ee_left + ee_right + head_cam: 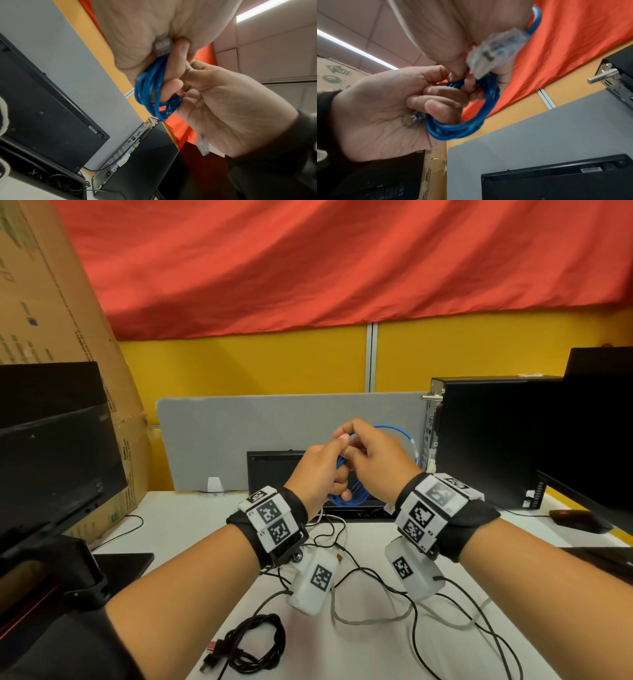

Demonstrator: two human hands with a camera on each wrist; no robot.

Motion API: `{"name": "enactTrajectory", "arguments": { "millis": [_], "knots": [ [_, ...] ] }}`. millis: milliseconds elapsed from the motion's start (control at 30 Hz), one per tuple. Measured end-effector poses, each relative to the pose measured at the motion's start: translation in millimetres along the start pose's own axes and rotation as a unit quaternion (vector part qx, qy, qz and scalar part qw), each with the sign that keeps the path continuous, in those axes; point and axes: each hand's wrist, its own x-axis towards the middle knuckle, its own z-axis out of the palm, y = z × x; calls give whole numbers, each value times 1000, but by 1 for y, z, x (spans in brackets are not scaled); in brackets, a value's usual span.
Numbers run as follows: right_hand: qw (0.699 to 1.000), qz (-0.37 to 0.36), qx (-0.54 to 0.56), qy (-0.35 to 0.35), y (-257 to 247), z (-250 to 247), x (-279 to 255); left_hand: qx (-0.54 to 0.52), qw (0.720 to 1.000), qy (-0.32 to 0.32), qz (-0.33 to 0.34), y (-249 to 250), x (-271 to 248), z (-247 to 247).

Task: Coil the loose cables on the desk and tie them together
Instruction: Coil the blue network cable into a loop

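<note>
Two hands, left hand (pixel 320 474) and right hand (pixel 375 453), both grip one coiled blue cable (pixel 346 498).

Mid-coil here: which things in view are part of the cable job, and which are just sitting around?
Job:
- blue cable, coiled, held by left hand and right hand
- black cable bundle
- loose black and grey cables on the desk

Lying about:
- computer tower
- monitor
- cardboard box

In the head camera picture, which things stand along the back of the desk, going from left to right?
Cardboard box → left black monitor → grey divider panel → black computer tower → right black monitor.
</note>
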Motion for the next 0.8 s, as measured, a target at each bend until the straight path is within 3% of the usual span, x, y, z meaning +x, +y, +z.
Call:
{"name": "enactTrajectory", "arguments": {
  "millis": [167, 333, 567, 800],
  "knots": [
    [999, -18, 11, -30, -5, 2, -4, 54, 994, 86, 47, -3, 1, 9],
    [998, -40, 14, -35, -3, 1, -5, 54, 989, 119, 66, -5, 3, 8],
    [998, -44, -28, -19, 0, 4, -8, 30, 985, 157, 57, -2, 5, 0],
    [979, -56, -195, 21, 1, 8, -11, -8, 984, 177, -7, 2, 6, -1]
  ]
}}
